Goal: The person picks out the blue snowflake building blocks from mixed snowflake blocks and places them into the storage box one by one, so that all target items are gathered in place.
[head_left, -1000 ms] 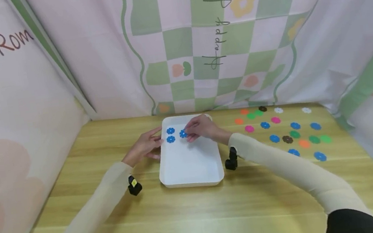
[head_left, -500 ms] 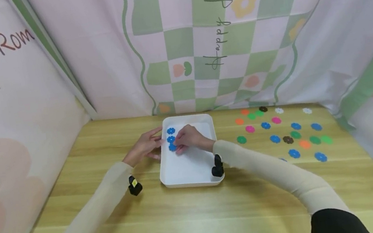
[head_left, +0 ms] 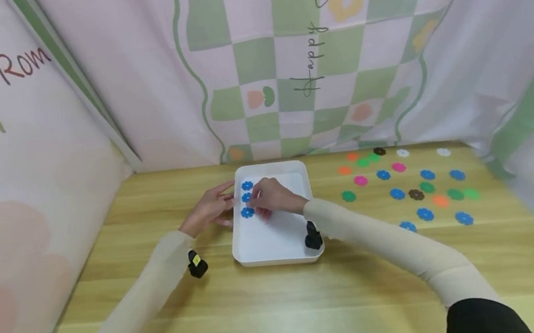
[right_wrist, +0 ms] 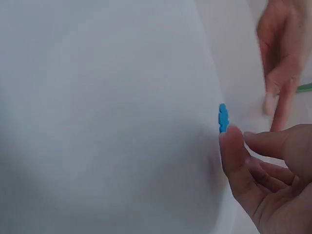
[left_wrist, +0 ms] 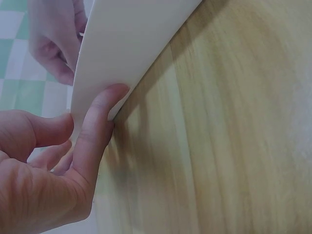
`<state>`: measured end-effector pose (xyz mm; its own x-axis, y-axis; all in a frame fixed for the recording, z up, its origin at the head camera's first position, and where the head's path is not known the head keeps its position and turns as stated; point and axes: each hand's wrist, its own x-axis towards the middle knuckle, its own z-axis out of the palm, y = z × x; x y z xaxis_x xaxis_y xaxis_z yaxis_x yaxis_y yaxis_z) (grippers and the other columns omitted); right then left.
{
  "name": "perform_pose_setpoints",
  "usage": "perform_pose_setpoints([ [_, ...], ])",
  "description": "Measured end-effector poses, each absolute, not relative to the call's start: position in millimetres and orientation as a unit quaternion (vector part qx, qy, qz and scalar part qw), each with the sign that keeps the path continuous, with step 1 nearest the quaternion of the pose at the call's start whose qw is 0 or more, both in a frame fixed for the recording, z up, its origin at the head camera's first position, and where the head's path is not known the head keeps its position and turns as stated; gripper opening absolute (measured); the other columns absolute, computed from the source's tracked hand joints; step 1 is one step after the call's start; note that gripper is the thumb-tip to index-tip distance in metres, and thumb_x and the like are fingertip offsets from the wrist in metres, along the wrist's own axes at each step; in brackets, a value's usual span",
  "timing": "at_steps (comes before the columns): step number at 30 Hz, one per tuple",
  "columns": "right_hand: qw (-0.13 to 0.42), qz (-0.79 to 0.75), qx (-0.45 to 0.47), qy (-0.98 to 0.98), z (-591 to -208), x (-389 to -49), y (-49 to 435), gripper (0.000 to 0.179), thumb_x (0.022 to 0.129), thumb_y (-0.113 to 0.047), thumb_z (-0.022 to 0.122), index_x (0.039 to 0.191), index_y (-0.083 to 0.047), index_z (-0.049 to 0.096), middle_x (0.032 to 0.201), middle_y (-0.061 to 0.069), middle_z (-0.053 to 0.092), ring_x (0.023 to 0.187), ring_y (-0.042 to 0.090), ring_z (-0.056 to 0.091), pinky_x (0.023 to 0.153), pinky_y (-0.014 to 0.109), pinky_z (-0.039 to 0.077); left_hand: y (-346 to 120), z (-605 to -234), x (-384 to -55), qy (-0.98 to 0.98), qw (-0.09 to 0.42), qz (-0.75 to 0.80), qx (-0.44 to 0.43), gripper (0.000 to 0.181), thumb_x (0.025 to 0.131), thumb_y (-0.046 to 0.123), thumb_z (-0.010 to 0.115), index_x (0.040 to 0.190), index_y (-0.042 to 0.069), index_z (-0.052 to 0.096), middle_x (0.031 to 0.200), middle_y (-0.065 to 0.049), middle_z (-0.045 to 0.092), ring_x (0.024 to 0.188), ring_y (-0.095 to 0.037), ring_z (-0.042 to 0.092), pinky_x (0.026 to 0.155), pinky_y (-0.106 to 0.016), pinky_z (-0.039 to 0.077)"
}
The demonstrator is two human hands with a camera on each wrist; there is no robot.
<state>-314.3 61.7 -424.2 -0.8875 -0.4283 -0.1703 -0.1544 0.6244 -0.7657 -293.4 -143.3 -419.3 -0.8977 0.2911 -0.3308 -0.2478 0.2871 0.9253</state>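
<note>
Right grip (head_left: 273, 197): thumb and index slightly apart, just beside blue discs (head_left: 247, 213), 3 in a row along tray (head_left: 278, 244) left edge. Left grip (head_left: 208, 207): fingers extended, touching tray's outer wall.

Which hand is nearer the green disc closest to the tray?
Right: the right hand is over the tray, left of the green disc; the left hand is farther, at the tray's left side.

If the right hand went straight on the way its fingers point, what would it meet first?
Probably the middle blue flower piece, just ahead of the right hand in the head view, then the tray's left wall. Depth is unclear: the hand may already touch that piece or pass above.
</note>
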Motion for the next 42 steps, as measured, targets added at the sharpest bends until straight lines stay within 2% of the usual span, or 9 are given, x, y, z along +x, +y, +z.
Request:
perform_pose_setpoints([
  [4,0.158,-0.399,-0.181,0.885,-416.5,-316.4,71.1,0.013,0.101,-0.009,0.069,0.100,0.004,0.072,0.075,0.011,0.073,0.055,0.013,0.065,0.055,0.027,0.064,-146.3,-420.0,-294.0,0.769,0.221,0.600,0.001,0.068,0.109,0.006,0.054,0.168,0.019,0.024,0.168,-0.022,0.032,0.140,-0.045,0.052,0.079,-0.041,0.068],
  [10,0.140,-0.425,-0.188,0.874,-406.6,-321.5,93.6,0.014,0.103,-0.006,0.064,0.110,0.004,0.070,0.096,0.022,0.074,0.070,0.020,0.071,0.066,0.035,0.068,-152.9,-421.3,-294.2,0.777,0.223,0.589,-0.015,0.068,0.109,0.008,0.054,0.168,0.021,0.024,0.168,-0.020,0.033,0.143,-0.043,0.050,0.078,-0.038,0.068],
  [16,0.109,-0.467,-0.203,0.854,-398.2,-323.5,135.0,0.022,0.105,-0.005,0.062,0.119,0.010,0.065,0.111,0.033,0.069,0.089,0.039,0.072,0.071,0.037,0.068,-150.7,-421.8,-293.4,0.772,0.223,0.595,-0.005,0.068,0.109,0.008,0.054,0.168,0.021,0.023,0.169,-0.020,0.032,0.142,-0.043,0.051,0.079,-0.036,0.068],
  [19,0.102,-0.493,-0.196,0.842,-396.5,-325.8,159.4,0.026,0.105,-0.008,0.062,0.123,0.012,0.064,0.116,0.036,0.065,0.097,0.047,0.069,0.077,0.043,0.068,-149.4,-420.5,-292.5,0.770,0.220,0.599,-0.001,0.068,0.109,0.007,0.054,0.168,0.020,0.024,0.169,-0.020,0.031,0.142,-0.043,0.050,0.079,-0.037,0.068],
  [25,0.086,-0.510,-0.168,0.839,-400.5,-332.5,205.0,0.032,0.107,-0.010,0.059,0.130,0.012,0.060,0.121,0.036,0.064,0.097,0.036,0.070,0.088,0.052,0.066,-146.9,-419.6,-292.9,0.768,0.224,0.600,-0.005,0.067,0.109,0.007,0.054,0.168,0.021,0.024,0.170,-0.019,0.030,0.144,-0.043,0.049,0.079,-0.038,0.068],
  [28,0.075,-0.507,-0.166,0.842,-403.1,-333.8,226.5,0.033,0.107,-0.008,0.059,0.131,0.014,0.058,0.123,0.038,0.063,0.097,0.032,0.071,0.088,0.049,0.066,-145.6,-420.3,-293.8,0.768,0.225,0.599,-0.007,0.067,0.109,0.008,0.054,0.168,0.022,0.025,0.170,-0.018,0.031,0.144,-0.042,0.049,0.079,-0.038,0.068],
  [34,0.076,-0.477,-0.154,0.862,-405.8,-328.8,270.8,0.041,0.107,-0.013,0.061,0.139,0.012,0.054,0.133,0.035,0.060,0.110,0.037,0.069,0.095,0.043,0.064,-144.2,-421.1,-293.3,0.762,0.230,0.606,0.001,0.067,0.109,0.008,0.053,0.168,0.021,0.024,0.170,-0.019,0.030,0.144,-0.043,0.048,0.080,-0.039,0.068],
  [39,0.072,-0.422,-0.157,0.890,-406.1,-324.3,305.1,0.046,0.108,-0.021,0.061,0.145,0.006,0.053,0.141,0.029,0.060,0.125,0.039,0.062,0.100,0.032,0.058,-142.9,-420.7,-291.9,0.759,0.231,0.609,0.007,0.067,0.109,0.008,0.053,0.168,0.021,0.023,0.170,-0.020,0.030,0.143,-0.043,0.049,0.081,-0.040,0.068],
  [42,0.075,-0.405,-0.155,0.898,-404.9,-320.5,326.5,0.048,0.109,-0.023,0.058,0.149,0.003,0.050,0.146,0.028,0.057,0.128,0.040,0.058,0.103,0.038,0.056,-142.0,-420.9,-292.3,0.759,0.230,0.609,0.007,0.067,0.109,0.008,0.053,0.168,0.021,0.024,0.170,-0.019,0.030,0.143,-0.043,0.049,0.080,-0.039,0.068],
])
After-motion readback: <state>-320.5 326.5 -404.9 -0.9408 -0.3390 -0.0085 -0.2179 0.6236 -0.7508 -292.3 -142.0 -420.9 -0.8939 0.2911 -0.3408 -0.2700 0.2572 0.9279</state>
